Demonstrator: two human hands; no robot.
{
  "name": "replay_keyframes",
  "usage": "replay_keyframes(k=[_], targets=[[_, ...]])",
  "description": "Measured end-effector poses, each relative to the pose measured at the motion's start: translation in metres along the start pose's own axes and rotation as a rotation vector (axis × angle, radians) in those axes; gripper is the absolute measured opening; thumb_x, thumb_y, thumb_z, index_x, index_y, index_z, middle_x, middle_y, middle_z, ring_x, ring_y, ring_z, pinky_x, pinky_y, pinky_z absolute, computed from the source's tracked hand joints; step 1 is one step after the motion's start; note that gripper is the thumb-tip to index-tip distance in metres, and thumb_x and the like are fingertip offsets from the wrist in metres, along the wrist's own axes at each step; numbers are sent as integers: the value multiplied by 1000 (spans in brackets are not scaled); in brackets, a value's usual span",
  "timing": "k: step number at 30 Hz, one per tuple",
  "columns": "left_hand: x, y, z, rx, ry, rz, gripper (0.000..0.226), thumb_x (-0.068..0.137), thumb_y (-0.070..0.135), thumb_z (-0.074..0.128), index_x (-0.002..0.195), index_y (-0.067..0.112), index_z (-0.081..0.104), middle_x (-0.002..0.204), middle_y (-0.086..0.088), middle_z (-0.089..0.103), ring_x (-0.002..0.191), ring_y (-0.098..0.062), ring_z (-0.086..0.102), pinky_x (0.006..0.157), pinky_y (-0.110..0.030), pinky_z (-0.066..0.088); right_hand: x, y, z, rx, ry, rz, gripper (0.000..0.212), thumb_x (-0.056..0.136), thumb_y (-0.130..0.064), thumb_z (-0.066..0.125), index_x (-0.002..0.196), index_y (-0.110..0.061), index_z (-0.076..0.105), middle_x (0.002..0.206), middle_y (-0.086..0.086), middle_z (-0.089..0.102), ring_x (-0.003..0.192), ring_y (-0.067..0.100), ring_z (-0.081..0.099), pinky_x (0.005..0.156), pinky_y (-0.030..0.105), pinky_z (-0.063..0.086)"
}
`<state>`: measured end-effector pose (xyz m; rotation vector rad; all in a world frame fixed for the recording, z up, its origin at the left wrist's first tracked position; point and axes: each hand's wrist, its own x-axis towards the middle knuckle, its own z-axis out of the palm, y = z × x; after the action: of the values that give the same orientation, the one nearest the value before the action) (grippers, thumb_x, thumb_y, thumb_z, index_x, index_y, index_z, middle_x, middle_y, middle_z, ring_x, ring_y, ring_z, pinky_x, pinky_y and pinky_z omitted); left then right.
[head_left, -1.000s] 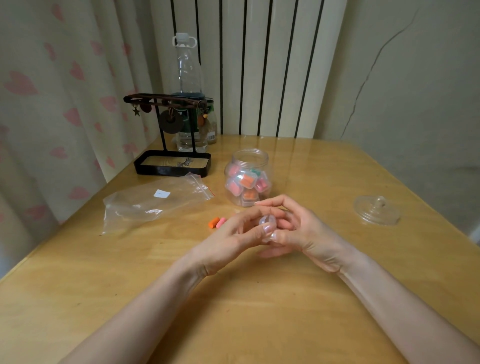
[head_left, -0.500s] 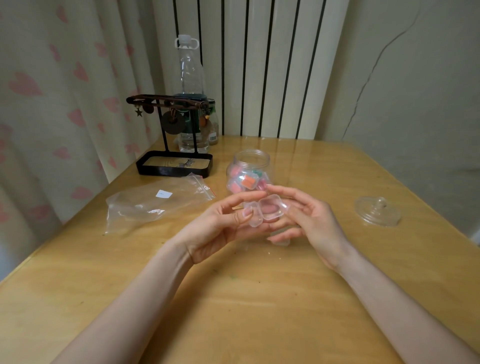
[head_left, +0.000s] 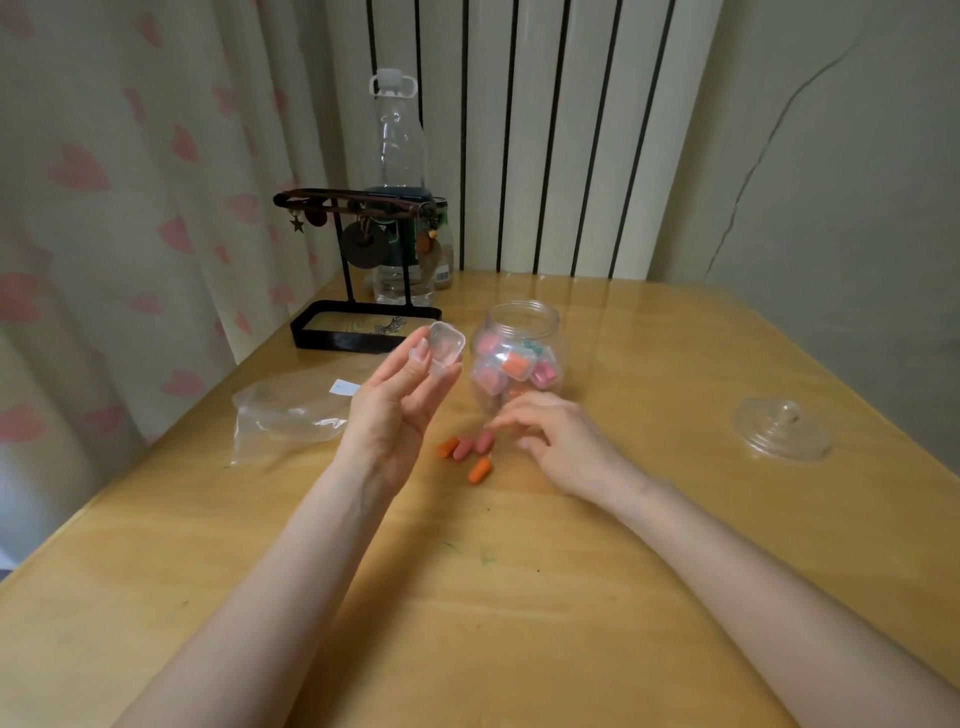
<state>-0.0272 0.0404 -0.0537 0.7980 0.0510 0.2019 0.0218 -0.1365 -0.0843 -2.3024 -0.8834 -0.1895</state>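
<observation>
Left hand (head_left: 389, 410) is up in the air just left of the open plastic jar (head_left: 522, 332), thumb and fingertips pinching a tiny clear plastic case (head_left: 445, 347). It's see-through, so I honestly can't tell lid from base or whether anything's inside. Right hand (head_left: 556, 441) is low in front of the jar, fingers loose with nothing in them, tips blurry right by four foam earplugs (head_left: 463, 449), pink and orange, lying on the table (head_left: 519, 597). Can't say if it touches the nearest one. The jar holds more little cases with pink and orange bits, and the hand hides its base. Jar lid (head_left: 779, 431) sits well off to the right. A zip bag (head_left: 291, 415) lies left, a black jewelry stand (head_left: 363, 332) behind-left, partly covering a clear bottle (head_left: 395, 135).
</observation>
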Motion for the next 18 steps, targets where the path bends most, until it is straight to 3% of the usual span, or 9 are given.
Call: replay_keyframes(k=[5, 8, 11, 14, 18], targets=[[0, 2, 0, 4, 27, 25, 32, 91, 11, 54, 123, 8, 57, 118, -15, 66, 109, -28, 63, 91, -26, 52, 23, -12, 9, 34, -163, 8, 39, 72, 19, 50, 87, -14, 63, 89, -1, 69, 78, 10, 65, 79, 31, 53], [0, 3, 1, -3, 19, 23, 30, 92, 10, 54, 122, 7, 57, 118, -15, 66, 110, -28, 63, 90, -27, 52, 30, -8, 10, 9, -178, 49, 28, 74, 17, 59, 85, -9, 58, 81, -2, 68, 72, 10, 64, 75, 35, 56], [0, 3, 0, -14, 23, 21, 29, 93, 10, 53, 122, 8, 57, 119, -15, 65, 111, -29, 62, 90, -26, 52, 33, -7, 3, -5, -157, 66, 25, 76, 10, 69, 93, -6, 62, 84, 10, 64, 66, 7, 57, 70, 20, 53], [2, 2, -1, -21, 25, 24, 30, 93, 10, 53, 123, 7, 56, 118, -15, 66, 110, -28, 63, 88, -25, 54, 35, -12, -1, 34, -168, 6, 23, 78, 5, 70, 98, -4, 65, 88, 9, 65, 71, 8, 58, 69, 14, 49], [2, 1, -1, -32, 15, 22, 28, 92, 11, 54, 120, 8, 57, 119, -15, 65, 110, -28, 63, 85, -25, 55, 39, -12, 10, -62, -224, -76, 13, 82, -2, 68, 95, -4, 69, 97, 9, 62, 83, 14, 64, 78, 25, 53]])
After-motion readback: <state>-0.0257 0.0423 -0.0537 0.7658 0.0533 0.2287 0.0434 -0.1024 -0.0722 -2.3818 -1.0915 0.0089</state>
